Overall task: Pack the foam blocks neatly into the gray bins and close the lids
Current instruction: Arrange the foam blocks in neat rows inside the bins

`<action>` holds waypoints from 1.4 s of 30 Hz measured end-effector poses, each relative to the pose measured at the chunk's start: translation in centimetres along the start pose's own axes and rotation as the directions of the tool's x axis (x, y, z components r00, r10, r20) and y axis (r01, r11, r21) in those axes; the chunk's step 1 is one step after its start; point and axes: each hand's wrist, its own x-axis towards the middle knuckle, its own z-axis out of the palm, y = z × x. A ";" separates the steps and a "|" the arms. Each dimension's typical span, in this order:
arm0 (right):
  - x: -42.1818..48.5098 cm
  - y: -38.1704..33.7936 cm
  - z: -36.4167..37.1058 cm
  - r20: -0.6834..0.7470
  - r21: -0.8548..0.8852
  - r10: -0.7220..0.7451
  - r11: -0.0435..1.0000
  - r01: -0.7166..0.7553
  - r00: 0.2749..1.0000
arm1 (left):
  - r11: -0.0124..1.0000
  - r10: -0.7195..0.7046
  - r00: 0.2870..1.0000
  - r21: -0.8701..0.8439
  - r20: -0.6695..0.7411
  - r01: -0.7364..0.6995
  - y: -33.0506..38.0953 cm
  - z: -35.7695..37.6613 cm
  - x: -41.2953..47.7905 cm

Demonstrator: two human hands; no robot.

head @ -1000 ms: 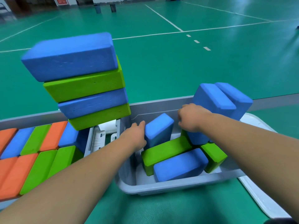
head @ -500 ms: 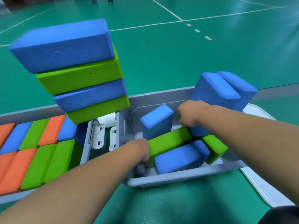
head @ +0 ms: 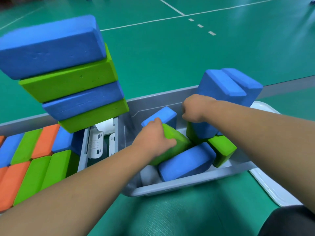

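A gray bin [head: 187, 186] in front of me holds a loose jumble of blue and green foam blocks. My left hand [head: 153, 138] grips one end of a tilted green block [head: 175, 145] in the bin's middle. My right hand [head: 196, 108] is closed against an upright blue block [head: 219, 92] at the bin's back right, with a second blue block [head: 245, 86] leaning behind it. A flat blue block [head: 187, 162] lies at the front, a small blue one [head: 163, 114] stands behind my left hand, and a green block [head: 223, 149] sits at the right.
On the left a second gray bin [head: 83, 150] is packed with rows of orange, green and blue blocks [head: 27, 159]. A stack of blue and green blocks [head: 68, 72] towers over its right end. A white lid [head: 265, 186] lies at the right on the green floor.
My left hand moved from the small blue block down to the bin's front left, then onto the green block, whose end has risen. My right hand stayed on the upright blue block.
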 end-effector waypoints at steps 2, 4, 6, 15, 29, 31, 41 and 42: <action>0.3 0.0 -0.1 -0.020 0.045 -0.007 0.999 0.008 1.000 | 0.992 0.066 0.998 -0.111 -0.004 -0.067 0.3 0.3 0.1; 0.4 -0.2 -0.2 -0.020 0.071 -0.004 0.997 0.005 1.000 | 0.976 0.103 0.994 -0.195 0.030 -0.096 0.4 0.7 0.5; 0.3 -0.4 -0.3 -0.018 0.075 -0.009 0.997 0.010 1.000 | 0.975 0.129 0.992 -0.180 0.001 -0.127 -0.1 0.7 0.7; -0.4 -1.2 0.8 0.126 0.123 -0.146 0.984 0.130 0.981 | 0.991 -0.110 0.992 0.063 -0.065 0.114 -3.7 -0.7 1.4; 0.0 -3.4 2.1 0.114 0.063 -0.223 0.974 0.217 0.968 | 0.995 0.086 0.989 0.041 0.121 -0.091 -7.2 -1.1 3.6; 0.1 -3.4 1.8 0.085 0.077 -0.210 0.976 0.204 0.974 | 0.996 0.073 0.995 0.039 0.073 -0.076 -7.1 -1.3 3.6; 1.0 -6.0 1.7 0.100 0.217 -0.142 0.969 0.118 0.985 | 0.994 0.003 0.986 0.111 -0.168 0.016 -5.7 -2.0 1.2; 1.3 -6.4 1.6 0.079 0.265 -0.119 0.960 0.094 0.990 | 0.993 -0.003 0.985 0.114 -0.172 0.023 -5.6 -2.1 0.9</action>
